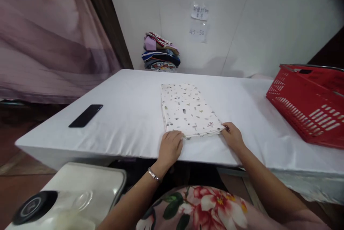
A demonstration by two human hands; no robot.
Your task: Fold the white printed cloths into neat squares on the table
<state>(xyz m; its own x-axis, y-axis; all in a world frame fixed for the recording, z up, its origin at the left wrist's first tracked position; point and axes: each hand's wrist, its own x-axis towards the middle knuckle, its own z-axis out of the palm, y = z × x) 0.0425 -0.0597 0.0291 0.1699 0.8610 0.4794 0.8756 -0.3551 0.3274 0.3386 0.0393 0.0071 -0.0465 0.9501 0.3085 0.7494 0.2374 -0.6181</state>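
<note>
A folded white cloth (pixel 185 108) with small scattered prints in green, grey and red lies flat on the white-covered table (pixel 129 115). At its near left corner is my left hand (pixel 170 145), fingers curled over the edge and the thumb close to the rim. My right hand (pixel 232 136) pinches the near right corner between thumb and fingers. Several layers show along the near edge between the two hands.
To the left lies a black phone (pixel 86 115). A red plastic basket (pixel 309 104) stands at the right. Folded fabrics (pixel 161 52) are stacked by the far edge, under paper notes (pixel 199 32) on the wall. A pale stool-like surface (pixel 88 183) sits at the lower left.
</note>
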